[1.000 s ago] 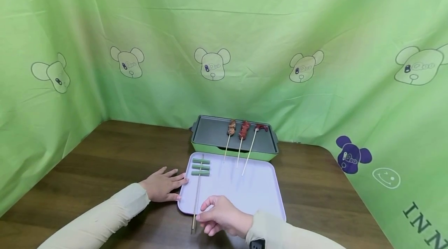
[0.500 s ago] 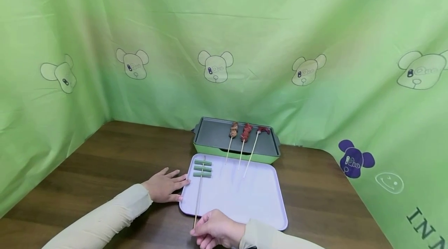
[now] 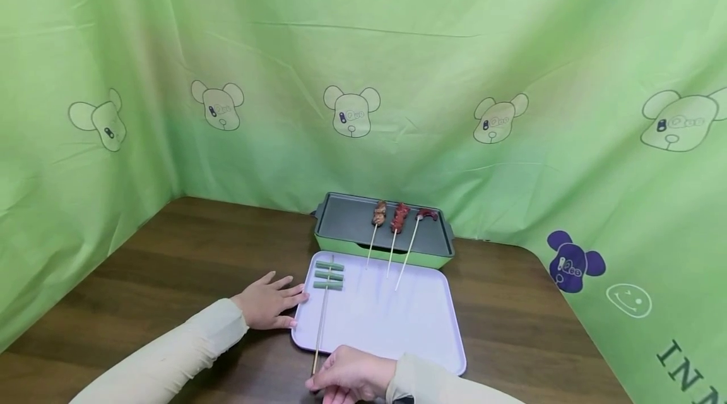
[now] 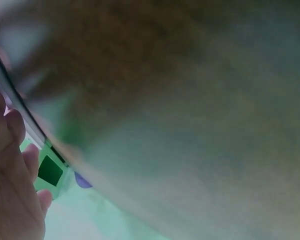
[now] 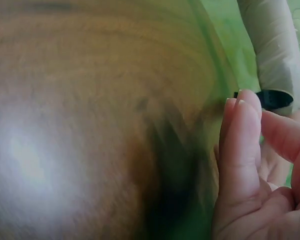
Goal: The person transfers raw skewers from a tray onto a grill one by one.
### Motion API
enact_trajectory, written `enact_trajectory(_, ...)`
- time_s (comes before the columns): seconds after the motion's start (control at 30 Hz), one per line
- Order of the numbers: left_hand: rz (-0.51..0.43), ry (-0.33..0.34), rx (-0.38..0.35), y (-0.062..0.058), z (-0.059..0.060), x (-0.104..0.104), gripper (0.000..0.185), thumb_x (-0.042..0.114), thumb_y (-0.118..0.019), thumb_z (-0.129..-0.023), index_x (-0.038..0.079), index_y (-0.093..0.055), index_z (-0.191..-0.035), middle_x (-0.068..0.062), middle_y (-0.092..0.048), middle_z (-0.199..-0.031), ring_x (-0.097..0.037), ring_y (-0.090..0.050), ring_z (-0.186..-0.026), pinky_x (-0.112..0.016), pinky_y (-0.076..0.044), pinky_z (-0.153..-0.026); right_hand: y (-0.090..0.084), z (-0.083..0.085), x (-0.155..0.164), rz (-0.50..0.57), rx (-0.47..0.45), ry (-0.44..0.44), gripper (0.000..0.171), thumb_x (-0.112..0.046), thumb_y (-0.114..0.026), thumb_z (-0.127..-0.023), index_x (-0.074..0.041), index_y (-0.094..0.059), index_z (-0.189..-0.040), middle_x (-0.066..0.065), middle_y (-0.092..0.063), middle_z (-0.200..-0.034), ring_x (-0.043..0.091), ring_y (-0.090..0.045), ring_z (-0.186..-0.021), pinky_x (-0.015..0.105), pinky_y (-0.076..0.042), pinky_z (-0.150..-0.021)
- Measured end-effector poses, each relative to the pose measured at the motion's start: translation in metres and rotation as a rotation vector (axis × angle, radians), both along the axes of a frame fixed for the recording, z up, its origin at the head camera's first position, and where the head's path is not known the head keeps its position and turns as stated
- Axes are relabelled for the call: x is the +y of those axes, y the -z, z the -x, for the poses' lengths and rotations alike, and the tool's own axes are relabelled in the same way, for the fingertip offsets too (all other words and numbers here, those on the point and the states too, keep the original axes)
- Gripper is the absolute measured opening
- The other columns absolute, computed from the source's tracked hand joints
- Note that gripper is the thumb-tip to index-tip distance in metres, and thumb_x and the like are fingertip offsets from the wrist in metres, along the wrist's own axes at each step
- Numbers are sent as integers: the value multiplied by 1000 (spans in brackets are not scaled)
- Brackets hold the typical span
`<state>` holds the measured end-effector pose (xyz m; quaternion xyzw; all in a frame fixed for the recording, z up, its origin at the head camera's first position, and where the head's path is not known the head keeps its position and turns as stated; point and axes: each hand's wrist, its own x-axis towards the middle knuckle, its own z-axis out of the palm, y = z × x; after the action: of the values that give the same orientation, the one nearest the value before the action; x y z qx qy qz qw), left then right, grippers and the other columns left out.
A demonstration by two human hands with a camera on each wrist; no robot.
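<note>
Wooden table (image 3: 170, 265): tray (image 3: 397, 328) holds green-bean skewer (image 3: 328, 276).

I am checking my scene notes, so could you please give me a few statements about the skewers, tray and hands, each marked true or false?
1. Three meat skewers rest on the green grill. True.
2. The green vegetable skewer lies on the grill. False: it lies on the lilac tray.
3. The left hand lies flat on the table by the tray's edge. True.
4. The right hand is over the grill. False: it is at the vegetable skewer's near end.
</note>
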<state>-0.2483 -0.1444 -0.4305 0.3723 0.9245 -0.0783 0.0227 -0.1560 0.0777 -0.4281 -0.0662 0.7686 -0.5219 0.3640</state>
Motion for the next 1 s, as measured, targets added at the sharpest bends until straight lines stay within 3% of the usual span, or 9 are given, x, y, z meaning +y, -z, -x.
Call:
enact_trajectory(0.13,25,1,0,-2,0,1,62,57,-46,-93,21,-48,-143,1,-46,-145,-29,-39,-135,-52,-28,-107,2,-3,-3,38,-16,19,19,-16,-62,-92,-6,-65,-76,-8,-52,-46,-4,-45,-37,8,-34,-36)
enact_trajectory(0.47,6,3,-12,-2,-1,1,62,56,-46,-93,19,-48,-142,-1,-46,-146,-29,-39,-135,-52,-28,-107,4,0,-4,244,-177,93,15,-14,-54,-96,-12,-56,-82,-7,-55,-51,-4,-51,-41,10,-42,-43)
enact_trajectory(1.0,-28,9,-48,-8,-4,3,62,55,-46,-94,17,-49,-142,-3,-46,-146,-31,-39,-135,-53,-29,-106,-13,0,-6,456,-111,239,10,-4,-52,-91,1,-58,-98,-5,-60,-59,-2,-57,-49,12,-45,-48)
